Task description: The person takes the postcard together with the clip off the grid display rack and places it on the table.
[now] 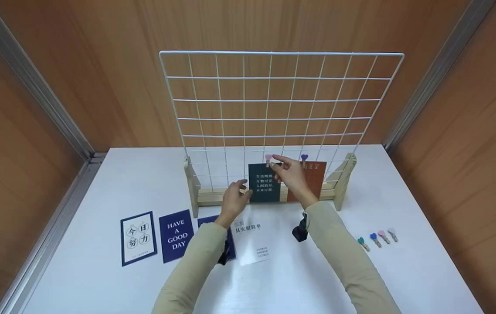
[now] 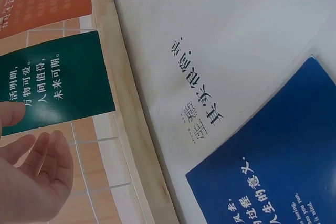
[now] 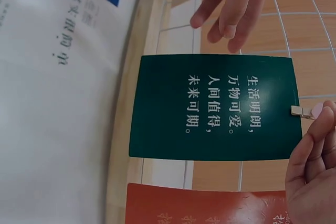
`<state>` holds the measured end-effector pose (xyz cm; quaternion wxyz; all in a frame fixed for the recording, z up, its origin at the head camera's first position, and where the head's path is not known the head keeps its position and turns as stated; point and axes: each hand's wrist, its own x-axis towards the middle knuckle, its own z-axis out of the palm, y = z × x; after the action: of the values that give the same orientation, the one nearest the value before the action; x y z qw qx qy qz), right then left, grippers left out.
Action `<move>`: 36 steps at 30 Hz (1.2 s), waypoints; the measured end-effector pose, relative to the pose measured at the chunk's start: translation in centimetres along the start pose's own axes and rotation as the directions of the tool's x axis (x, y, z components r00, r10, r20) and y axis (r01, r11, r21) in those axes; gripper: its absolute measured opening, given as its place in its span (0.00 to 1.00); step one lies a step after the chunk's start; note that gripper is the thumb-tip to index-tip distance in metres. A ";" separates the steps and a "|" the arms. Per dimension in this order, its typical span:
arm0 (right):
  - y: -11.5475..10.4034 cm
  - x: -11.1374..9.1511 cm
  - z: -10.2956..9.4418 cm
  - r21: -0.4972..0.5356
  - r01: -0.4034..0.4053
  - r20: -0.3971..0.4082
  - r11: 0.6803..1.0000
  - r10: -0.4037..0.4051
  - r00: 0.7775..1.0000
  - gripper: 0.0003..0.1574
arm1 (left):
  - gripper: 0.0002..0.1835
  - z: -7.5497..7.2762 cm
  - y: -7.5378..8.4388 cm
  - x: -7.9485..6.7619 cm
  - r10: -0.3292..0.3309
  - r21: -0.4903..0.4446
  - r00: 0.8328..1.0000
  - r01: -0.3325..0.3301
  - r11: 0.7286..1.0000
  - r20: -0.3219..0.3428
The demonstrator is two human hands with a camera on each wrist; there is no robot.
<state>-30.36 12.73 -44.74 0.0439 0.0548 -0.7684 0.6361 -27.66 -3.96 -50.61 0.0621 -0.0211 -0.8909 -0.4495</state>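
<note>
A dark green card (image 1: 264, 183) with white Chinese lettering hangs at the lower part of the white wire grid (image 1: 270, 100). A small wooden clothespin with a pink heart (image 3: 316, 110) grips its top edge. My right hand (image 1: 290, 175) holds this clothespin at its heart end with the fingertips. My left hand (image 1: 236, 200) is beside the card's left edge, fingers loosely bent; the right wrist view shows a gap between them and the card. Right of the green card, an orange-red card (image 1: 315, 179) hangs under a clothespin with a purple heart (image 1: 304, 157), partly behind my right hand.
A wooden stand (image 1: 339, 183) carries the grid. On the white table lie a white-and-blue card (image 1: 138, 239), a blue "HAVE A GOOD DAY" card (image 1: 177, 235), another blue card (image 2: 278, 150) partly under my left forearm, and a white card (image 1: 252, 244). Several heart clothespins (image 1: 375, 240) lie at right.
</note>
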 end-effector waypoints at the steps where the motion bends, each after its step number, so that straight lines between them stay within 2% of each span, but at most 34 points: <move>1: 0.0 0.1 0.1 -0.008 -0.002 -0.001 1.000 0.002 1.000 0.22 | 0.21 0.0 0.0 0.0 -0.004 -0.001 1.000 0.004 1.000 0.000; 11: 0.0 0.6 0.6 -0.060 -0.006 0.005 0.998 0.006 1.000 0.22 | 0.21 0.6 0.0 0.3 -0.033 0.012 0.999 0.032 0.999 0.039; 22: -0.2 1.2 0.9 -0.081 -0.027 0.014 0.996 0.029 1.000 0.24 | 0.14 0.8 -0.3 0.5 -0.016 -0.018 1.000 0.016 1.000 0.005; 30: -0.5 1.3 1.0 -0.051 -0.052 0.022 0.997 0.054 0.998 0.24 | 0.07 1.0 -0.4 0.6 0.009 -0.037 1.000 -0.008 0.999 0.002; 36: -0.8 1.4 1.0 -0.070 -0.079 0.014 0.994 0.080 0.997 0.22 | 0.05 1.1 -0.2 0.8 -0.016 -0.042 1.000 0.016 0.999 -0.001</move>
<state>-31.67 11.52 -43.96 0.0139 0.0280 -0.7919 0.6099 -28.54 -3.22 -51.28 0.0584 -0.0151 -0.8814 -0.4686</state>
